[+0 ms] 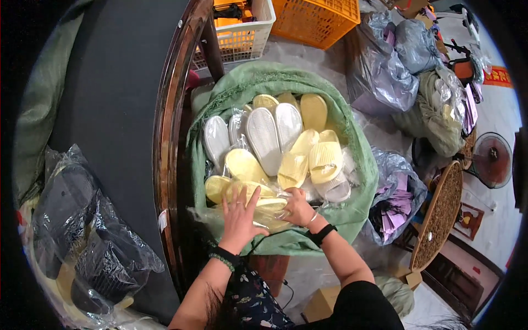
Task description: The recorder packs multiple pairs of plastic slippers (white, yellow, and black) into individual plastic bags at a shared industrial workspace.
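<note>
A large green woven sack (pixel 352 132) stands with its mouth wide, full of slippers in clear plastic bags. White slippers (pixel 263 137) and yellow slippers (pixel 325 162) lie across the top. At the near side of the sack, my left hand (pixel 240 219) rests on a bagged yellow pair with its fingers spread. Beside it, my right hand (pixel 298 209) is closed on the right end of bagged yellow slippers (pixel 270 204). Its fingertips are partly hidden in the crinkled plastic.
A dark table (pixel 118 104) with a wooden edge runs along the left, bearing bagged dark slippers (pixel 91 236). Behind the sack are a white crate (pixel 242 41) and an orange crate (pixel 316 22). Plastic sacks (pixel 379 71), a fan (pixel 491 159) and a round woven tray (pixel 438 214) stand right.
</note>
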The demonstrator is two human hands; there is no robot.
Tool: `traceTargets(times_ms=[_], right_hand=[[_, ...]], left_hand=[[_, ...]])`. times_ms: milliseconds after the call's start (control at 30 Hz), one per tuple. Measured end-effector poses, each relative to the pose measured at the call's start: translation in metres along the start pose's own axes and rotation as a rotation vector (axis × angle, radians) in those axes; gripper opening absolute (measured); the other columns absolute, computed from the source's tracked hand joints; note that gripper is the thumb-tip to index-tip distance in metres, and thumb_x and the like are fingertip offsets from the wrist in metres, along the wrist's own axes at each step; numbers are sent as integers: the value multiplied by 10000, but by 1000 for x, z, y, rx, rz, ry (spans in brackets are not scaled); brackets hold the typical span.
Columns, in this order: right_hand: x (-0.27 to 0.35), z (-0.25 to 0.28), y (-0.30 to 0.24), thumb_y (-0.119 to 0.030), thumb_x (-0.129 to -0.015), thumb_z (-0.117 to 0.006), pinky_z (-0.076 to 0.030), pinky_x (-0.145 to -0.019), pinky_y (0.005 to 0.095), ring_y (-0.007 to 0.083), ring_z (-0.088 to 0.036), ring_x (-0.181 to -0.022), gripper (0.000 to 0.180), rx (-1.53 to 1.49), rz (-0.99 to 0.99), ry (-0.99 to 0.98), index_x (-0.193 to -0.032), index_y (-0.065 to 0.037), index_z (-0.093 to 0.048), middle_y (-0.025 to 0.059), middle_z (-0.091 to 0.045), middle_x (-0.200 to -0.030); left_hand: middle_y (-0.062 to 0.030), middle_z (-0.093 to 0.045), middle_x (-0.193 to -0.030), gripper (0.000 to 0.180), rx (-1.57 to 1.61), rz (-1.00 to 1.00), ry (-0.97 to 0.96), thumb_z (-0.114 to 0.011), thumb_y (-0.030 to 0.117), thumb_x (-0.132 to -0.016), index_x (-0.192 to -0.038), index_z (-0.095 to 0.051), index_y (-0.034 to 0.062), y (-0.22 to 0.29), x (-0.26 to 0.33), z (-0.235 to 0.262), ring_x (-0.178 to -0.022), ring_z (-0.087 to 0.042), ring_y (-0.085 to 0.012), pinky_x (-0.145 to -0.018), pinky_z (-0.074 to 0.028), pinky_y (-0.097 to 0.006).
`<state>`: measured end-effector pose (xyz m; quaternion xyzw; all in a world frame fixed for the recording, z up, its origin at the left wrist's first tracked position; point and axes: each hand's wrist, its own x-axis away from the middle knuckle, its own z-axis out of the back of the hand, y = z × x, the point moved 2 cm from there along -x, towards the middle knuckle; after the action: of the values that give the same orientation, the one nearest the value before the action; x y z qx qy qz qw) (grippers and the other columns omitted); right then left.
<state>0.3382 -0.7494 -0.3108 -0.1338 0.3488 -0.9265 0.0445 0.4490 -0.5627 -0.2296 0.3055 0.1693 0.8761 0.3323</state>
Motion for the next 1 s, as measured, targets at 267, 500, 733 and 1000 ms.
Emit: traceTargets(times_ms=[267, 500, 733, 1000], right_hand=[[-33, 105, 41, -141, -835, -619, -483, -855, 394, 321, -632, -930, 276, -303, -319, 310, -1094, -46, -633, 171, -650, -1045], [-48, 121, 176, -594, -709, -734, -406, -1003, 412, 367, -483, -1233, 1005, -141, -1232, 179, -1407, 16, -345, 256, -522, -1294], [-49, 93, 147, -529, -829, -655, -473, -903, 300, 179, -582, -1083, 833, -817, -880, -144, -1408, -16, -348, 116, -568, -1265], [-74, 63, 91, -643, -878, -479, -389, -974, 289, 211, -546, -1102, 785, -654, -759, -484, -1344, -11, -477, 118, -563, -1282]], left_hand=[[-207, -605, -1112, 813, 527, 433, 274, -859, 274, -595, -1274, -491, 22, -82, 2, -72, -1042, -572, -371, -911, -459, -418], [-179, -624, -1132, 561, 905, 787, 427, -806, 291, -702, -1107, -595, -36, -111, 3, -95, -1049, -594, -300, -872, -470, -376], [-70, -577, -1242, 520, 1766, 930, 437, -662, 279, -886, -1313, -493, 35, -135, 31, -118, -1073, -576, -212, -892, -477, -355], [-84, -546, -1275, 597, 1846, 845, 319, -655, 307, -895, -1370, -415, 37, -86, 26, -119, -1106, -556, -217, -933, -452, -361]])
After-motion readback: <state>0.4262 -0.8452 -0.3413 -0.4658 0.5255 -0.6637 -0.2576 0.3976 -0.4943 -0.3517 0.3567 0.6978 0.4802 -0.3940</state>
